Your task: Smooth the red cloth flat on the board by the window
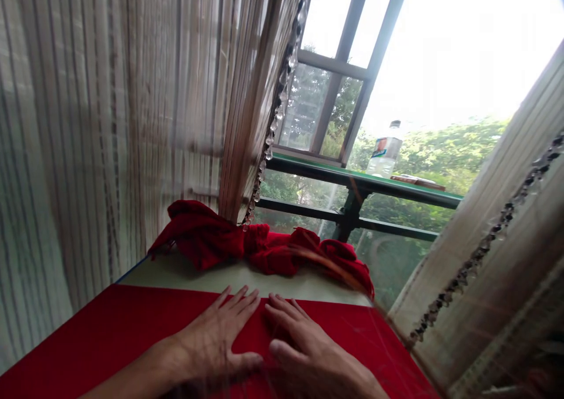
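A red cloth (132, 319) lies smooth over a pale board or tabletop (220, 282), and its straight far edge leaves a pale strip bare. My left hand (215, 334) rests palm down on this cloth with the fingers spread, the tips at the cloth's far edge. Beside it on the right, my right hand (304, 340) also lies on the cloth, fingers stretched forward and thumb apart. Neither hand holds anything. Beyond the pale strip, a bunched heap of red fabric (282, 249) runs along the far end.
Striped curtains (176, 93) hang on the left with a bead trim (275, 120). Another curtain (480, 228) hangs at right. Ahead, an open window has a dark rail (317, 173), with a plastic bottle (384, 152) and a flat brown item (416, 181) on its ledge.
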Demonstrator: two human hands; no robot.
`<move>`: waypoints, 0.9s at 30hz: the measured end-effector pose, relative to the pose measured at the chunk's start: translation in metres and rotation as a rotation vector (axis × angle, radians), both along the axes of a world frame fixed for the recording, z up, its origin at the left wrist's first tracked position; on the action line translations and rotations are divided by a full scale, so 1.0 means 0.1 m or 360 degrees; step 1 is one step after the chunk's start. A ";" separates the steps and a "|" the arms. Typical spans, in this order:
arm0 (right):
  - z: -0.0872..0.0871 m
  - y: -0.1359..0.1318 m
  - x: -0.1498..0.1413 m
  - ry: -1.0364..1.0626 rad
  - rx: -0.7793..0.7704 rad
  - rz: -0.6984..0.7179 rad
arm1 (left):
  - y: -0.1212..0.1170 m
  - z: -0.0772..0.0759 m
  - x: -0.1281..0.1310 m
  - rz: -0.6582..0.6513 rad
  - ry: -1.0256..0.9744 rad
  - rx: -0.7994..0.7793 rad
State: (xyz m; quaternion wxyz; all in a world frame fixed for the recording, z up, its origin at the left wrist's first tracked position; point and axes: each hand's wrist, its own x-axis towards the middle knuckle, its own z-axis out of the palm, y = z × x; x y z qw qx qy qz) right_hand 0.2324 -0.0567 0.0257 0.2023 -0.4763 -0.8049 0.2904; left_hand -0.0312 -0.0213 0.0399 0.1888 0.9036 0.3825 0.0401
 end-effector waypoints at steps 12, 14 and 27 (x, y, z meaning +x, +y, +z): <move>0.02 0.15 0.57 0.1370 -0.1042 -0.0008 | 0.07 -0.04 -0.01 0.0022 0.0131 -0.0027; 0.02 0.14 0.61 0.1272 -0.1048 -0.0019 | 0.10 -0.10 -0.01 0.0017 0.0117 -0.0006; -0.18 0.52 0.91 0.1198 0.0266 -0.0856 | 0.30 -0.45 -0.08 -0.0072 0.0046 0.0187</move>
